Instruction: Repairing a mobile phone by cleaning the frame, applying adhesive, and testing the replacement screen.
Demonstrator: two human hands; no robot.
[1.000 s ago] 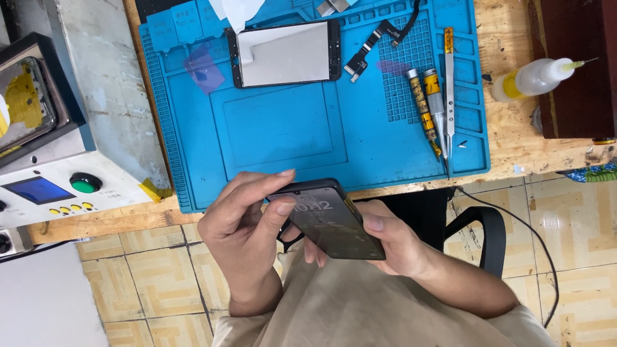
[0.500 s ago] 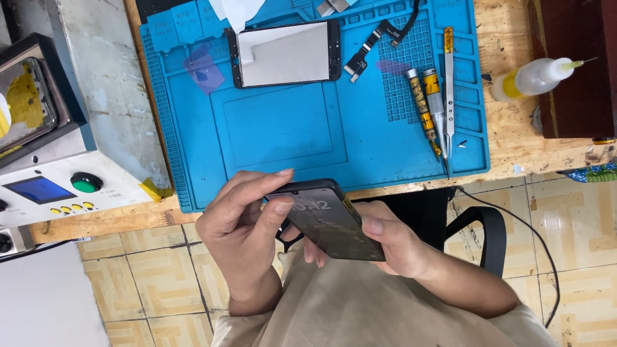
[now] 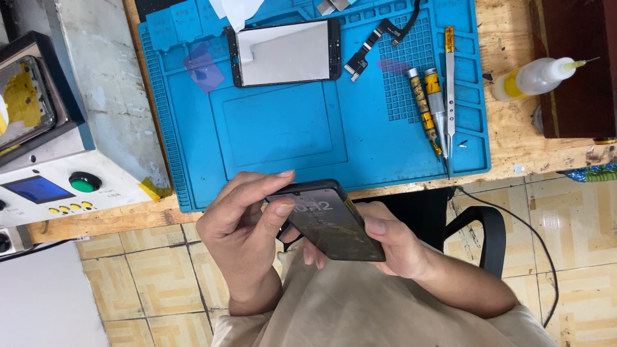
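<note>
While my right hand [image 3: 392,247] clamps the lit phone [image 3: 331,218] below the mat's [image 3: 193,160] near edge, my left hand [image 3: 247,225] thumbs its screen; the loose screen [image 3: 286,51] waits untouched.

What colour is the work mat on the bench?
Blue; the work mat shows clearly in the head view, beyond the phone held in both hands.

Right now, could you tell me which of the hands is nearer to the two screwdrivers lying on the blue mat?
The right hand. It cradles the phone below the mat's front edge, nearer the screwdrivers; the left hand grips the phone's other side, farther away.
</note>
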